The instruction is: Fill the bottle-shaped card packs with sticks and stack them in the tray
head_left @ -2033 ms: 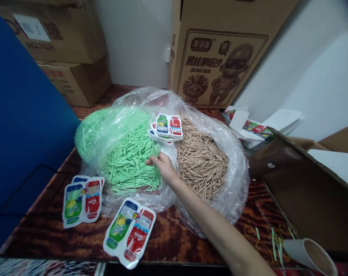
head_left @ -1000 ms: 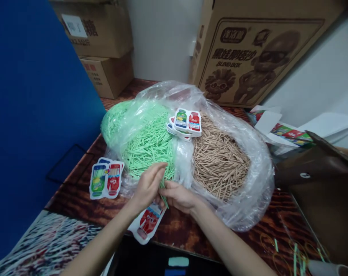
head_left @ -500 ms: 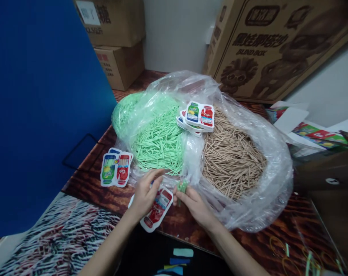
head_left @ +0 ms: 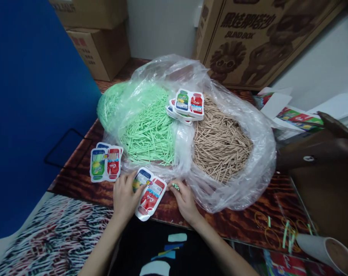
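Note:
My left hand (head_left: 126, 194) grips the left side of a twin-bottle package (head_left: 152, 197), its thumb across the green half; the red Cola half faces up. Just to the right, my right hand (head_left: 184, 197) is closed around a small bundle of green sticks (head_left: 175, 186), their ends pointing up at me. Beyond the hands, a clear plastic bag (head_left: 183, 143) lies open around a heap of loose green sticks (head_left: 151, 132) on the left and a heap of brown sticks (head_left: 220, 142) on the right.
Twin-bottle packages (head_left: 106, 163) lie left of my hand, and a small stack of packages (head_left: 189, 104) rests between the heaps. Cardboard boxes (head_left: 99, 53) stand behind. Rubber bands (head_left: 270, 237), a few green sticks and a paper cup (head_left: 320, 247) lie at the right.
My left hand has taken hold of the package and turned it more into view. My right hand has tilted the green bundle so its ends face the camera. The view has shifted slightly.

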Motion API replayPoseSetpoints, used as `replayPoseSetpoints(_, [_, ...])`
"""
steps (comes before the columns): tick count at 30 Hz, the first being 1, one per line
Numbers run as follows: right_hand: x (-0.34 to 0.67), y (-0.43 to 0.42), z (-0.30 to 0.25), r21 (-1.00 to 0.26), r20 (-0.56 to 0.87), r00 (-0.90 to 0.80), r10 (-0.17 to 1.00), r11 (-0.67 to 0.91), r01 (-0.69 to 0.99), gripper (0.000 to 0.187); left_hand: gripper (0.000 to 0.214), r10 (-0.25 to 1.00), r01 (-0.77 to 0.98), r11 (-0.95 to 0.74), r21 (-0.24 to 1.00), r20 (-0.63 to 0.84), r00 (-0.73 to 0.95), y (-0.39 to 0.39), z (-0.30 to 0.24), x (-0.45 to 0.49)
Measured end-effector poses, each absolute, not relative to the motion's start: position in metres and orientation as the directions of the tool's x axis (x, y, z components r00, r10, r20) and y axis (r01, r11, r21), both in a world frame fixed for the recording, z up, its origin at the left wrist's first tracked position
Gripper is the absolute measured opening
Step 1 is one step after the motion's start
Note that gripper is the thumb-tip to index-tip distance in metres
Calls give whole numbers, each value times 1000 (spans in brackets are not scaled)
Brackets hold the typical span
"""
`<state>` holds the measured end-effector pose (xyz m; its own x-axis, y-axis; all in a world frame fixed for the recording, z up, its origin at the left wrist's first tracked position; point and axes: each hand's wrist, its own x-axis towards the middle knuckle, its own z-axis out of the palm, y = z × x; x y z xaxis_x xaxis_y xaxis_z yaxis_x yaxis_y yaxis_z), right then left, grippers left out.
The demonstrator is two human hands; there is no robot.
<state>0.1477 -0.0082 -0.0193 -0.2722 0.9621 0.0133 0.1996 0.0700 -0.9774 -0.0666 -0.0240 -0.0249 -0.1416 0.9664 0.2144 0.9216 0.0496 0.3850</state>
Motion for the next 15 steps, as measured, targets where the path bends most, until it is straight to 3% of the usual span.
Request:
replayPoseSetpoints(8, [150, -8, -23, -978, 81, -311, 947, 135, 158, 22, 14, 955, 800, 127, 587, 145, -258, -8, -27, -79])
replayPoseSetpoints(15, [150, -5, -23, -972, 101, -315, 944, 161, 170, 22, 23, 959, 789, -8, 614, 228, -167, -8, -24, -84])
